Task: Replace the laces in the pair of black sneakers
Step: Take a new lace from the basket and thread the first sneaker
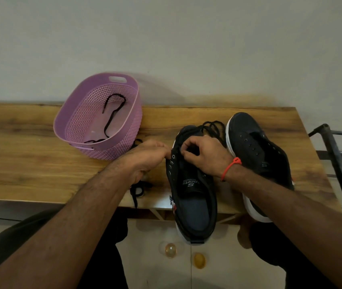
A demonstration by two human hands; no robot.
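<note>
On the wooden worktop (30, 142) two black sneakers with white soles lie side by side, toes pointing away toward the pale wall. The nearer sneaker (194, 197) sits in the middle, its heel hanging over the worktop's front edge, its tongue showing a white logo. The left hand (151, 157) rests at this shoe's left eyelet row, its fingers curled in with the fingertips pinching at the upper just by the eyelets. The right hand (204, 155) lies over the tongue area, fingers bent and pinching a black lace (212, 127) near the upper eyelets; the rest of that lace lies in loose loops over the toe of the shoe and against the neighbouring shoe. An orange-red cord bracelet (231, 166) circles the right wrist. The second sneaker (257, 151) lies just to the right, tilted, its eyelets bare, partly covered by the right forearm, its heel also over the front edge. To the left stands a purple perforated plastic basket (124, 130) with a black lace (111, 113) curled inside. Another black lace (136, 190) lies on the worktop under the left wrist, one end trailing off the front edge. A dark metal frame (337, 163) stands at the right of the worktop.
</note>
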